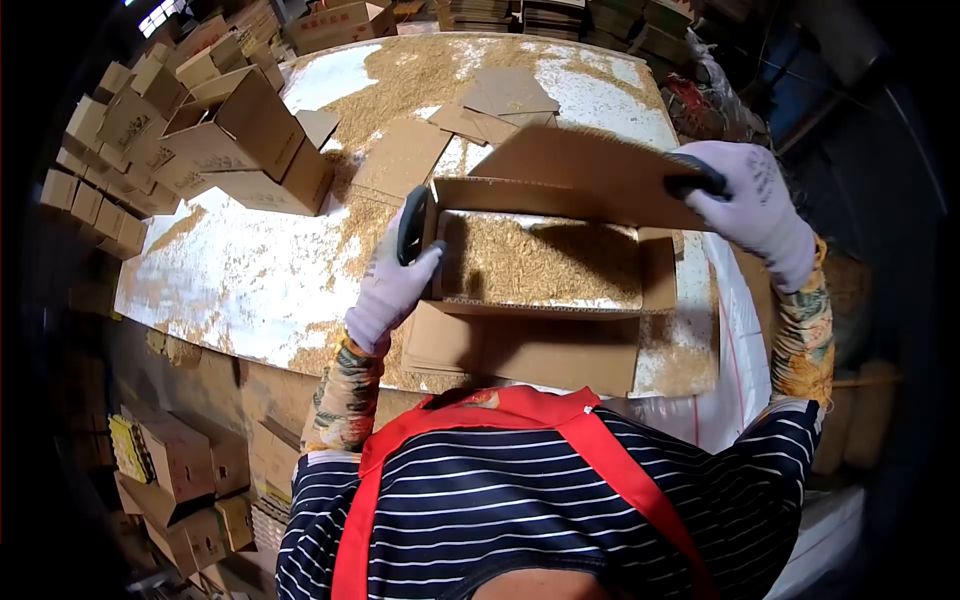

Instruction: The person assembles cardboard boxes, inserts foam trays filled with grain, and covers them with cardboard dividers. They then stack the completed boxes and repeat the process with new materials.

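An open cardboard box [540, 309] stands in front of me on the table, with loose, straw-coloured shavings visible inside its walls. My left hand [393, 275], in a pale glove with dark fingertips, grips the box's left wall, thumb at the near inner side and fingers outside. Above the far right of the box, my right hand [745, 205] is closed on the edge of a broad cardboard panel [590, 170]. That panel slants over the box's far side and casts a shadow inside. Between the box and my body lie flat cardboard pieces [530, 355].
Shavings are strewn over the white table [240, 270]. Flat cardboard sheets [405, 160] lie beyond the box, and an open carton [260, 150] stands at the left. Stacked small boxes [100, 215] rise past the table's left edge. More cartons [180, 460] sit low at the left.
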### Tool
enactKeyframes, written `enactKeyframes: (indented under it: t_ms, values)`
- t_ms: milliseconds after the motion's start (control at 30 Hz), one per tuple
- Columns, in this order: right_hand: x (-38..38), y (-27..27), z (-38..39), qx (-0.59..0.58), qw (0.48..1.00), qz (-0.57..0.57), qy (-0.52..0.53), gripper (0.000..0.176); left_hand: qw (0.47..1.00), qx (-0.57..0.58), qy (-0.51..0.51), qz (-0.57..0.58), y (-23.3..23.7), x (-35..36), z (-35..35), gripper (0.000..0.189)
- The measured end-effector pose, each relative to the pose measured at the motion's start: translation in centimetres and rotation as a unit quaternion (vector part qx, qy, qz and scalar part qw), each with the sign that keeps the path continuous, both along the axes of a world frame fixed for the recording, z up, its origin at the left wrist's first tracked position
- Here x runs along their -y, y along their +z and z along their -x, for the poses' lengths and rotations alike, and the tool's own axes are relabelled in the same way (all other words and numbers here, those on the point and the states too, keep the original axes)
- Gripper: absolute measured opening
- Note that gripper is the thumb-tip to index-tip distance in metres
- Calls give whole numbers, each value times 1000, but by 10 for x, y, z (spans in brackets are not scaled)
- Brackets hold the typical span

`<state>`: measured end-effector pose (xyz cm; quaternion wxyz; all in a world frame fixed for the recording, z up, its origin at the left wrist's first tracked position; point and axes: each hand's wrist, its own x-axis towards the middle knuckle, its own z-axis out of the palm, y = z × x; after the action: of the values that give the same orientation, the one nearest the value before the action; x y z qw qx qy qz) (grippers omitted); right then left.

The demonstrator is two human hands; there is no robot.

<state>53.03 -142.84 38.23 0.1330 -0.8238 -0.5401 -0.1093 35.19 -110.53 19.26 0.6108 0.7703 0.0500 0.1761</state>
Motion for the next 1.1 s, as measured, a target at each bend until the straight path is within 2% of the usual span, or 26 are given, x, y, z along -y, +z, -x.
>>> enactKeyframes:
  t_ms: [167, 233, 300, 333, 400, 467, 633, 767, 833, 900, 933, 967, 1033, 1067, 1100]
  values:
    - [-30, -13, 44, 178, 982, 54, 9, 13, 997, 27, 13, 70, -8, -6, 0, 61]
    - [-32, -8, 48, 173, 982, 71, 28, 17, 996, 27, 32, 74, -11, -7, 2, 59]
    - [-27, 2, 44, 76, 992, 67, 70, 21, 995, 32, 36, 93, -10, -7, 3, 58]
    - [-22, 2, 40, 24, 995, 26, 95, 26, 994, 34, 39, 96, -8, -5, 6, 58]
    - [-25, 3, 36, 71, 992, 47, 97, 27, 997, 43, 49, 50, -2, 1, 7, 58]
    - [-26, -12, 28, 153, 981, 74, 93, 29, 995, 53, 46, 73, -6, 2, 8, 58]
    - [-42, -55, 23, 182, 974, 113, 71, 18, 996, 42, 19, 81, -7, -2, 13, 65]
    - [-43, -97, 37, 197, 974, 74, 82, 21, 997, 72, 6, 26, -15, -6, 14, 67]
    - [-52, -83, 37, 128, 983, 126, 34, 24, 996, 50, -16, 75, -1, 0, 14, 67]
    - [-58, -77, 6, 125, 989, 72, -2, 22, 996, 39, -22, 73, 5, 1, 20, 68]
    - [-72, -60, 2, 77, 989, 113, -46, 21, 998, 30, -26, 50, 6, 0, 23, 68]
    - [-76, -61, -7, 134, 987, 90, -9, 19, 999, 22, -30, 25, 7, -2, 25, 69]
    - [-89, -54, 19, 184, 958, 212, -61, 16, 1000, 22, -19, 1, -1, -8, 27, 70]
    - [-81, -71, 14, 143, 975, 165, -34, 18, 999, 19, -20, 32, 2, -4, 28, 71]
    - [-69, -82, 17, 186, 974, 126, 16, 16, 998, 16, -21, 65, 4, -2, 28, 71]
